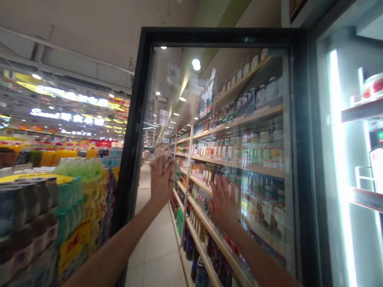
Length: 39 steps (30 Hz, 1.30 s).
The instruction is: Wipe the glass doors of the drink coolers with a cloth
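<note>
An open fridge door [136, 131] with a black frame and a glass pane stands in front of me. My left hand [160, 181] presses a crumpled pale cloth [169, 162] against the glass near the pane's left side. My right hand [223, 203] lies flat on the glass with its fingers spread, lower and to the right of the cloth. Through the pane I see an aisle and shelves of bottles.
The lit fridge interior [353, 167] with shelves is at the right. Stacked packs of bottled drinks [44, 215] stand at the left. Long wooden shelves of bottles [239, 159] run down the aisle behind the glass, over a tiled floor [155, 247].
</note>
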Available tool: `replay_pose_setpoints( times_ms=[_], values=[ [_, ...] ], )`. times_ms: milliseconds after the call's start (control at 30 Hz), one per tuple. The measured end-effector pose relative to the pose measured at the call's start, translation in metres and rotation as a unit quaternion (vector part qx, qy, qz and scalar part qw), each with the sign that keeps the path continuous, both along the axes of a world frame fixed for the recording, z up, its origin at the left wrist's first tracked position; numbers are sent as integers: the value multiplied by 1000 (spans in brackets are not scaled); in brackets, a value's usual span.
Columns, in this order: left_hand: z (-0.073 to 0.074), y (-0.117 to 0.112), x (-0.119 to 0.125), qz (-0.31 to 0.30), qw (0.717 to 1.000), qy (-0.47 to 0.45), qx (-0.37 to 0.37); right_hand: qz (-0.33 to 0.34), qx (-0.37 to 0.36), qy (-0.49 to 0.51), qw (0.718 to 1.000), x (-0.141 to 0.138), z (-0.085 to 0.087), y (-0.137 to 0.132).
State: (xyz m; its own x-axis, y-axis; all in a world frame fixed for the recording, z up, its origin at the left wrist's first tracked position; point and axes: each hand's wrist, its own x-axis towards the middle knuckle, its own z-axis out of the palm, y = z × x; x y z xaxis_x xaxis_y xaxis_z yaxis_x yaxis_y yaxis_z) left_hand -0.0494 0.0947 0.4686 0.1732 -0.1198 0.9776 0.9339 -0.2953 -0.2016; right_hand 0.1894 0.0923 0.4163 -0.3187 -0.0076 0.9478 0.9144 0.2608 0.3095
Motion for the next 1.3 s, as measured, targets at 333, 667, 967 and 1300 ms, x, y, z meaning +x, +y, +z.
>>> replay_pose_setpoints(
  times_ms=[333,667,967,1300],
  values=[
    [-27,5,-18,-8,1000,10,-27,5,-17,7,1000,0,-1,4],
    [1,14,-4,-34,999,-20,-18,16,-8,6,1000,2,-3,7],
    [12,10,-5,-89,980,71,-161,-41,-50,-11,998,8,-3,11],
    [23,9,65,-96,975,102,-171,2,-77,-1,997,-2,24,-6]
  ],
)
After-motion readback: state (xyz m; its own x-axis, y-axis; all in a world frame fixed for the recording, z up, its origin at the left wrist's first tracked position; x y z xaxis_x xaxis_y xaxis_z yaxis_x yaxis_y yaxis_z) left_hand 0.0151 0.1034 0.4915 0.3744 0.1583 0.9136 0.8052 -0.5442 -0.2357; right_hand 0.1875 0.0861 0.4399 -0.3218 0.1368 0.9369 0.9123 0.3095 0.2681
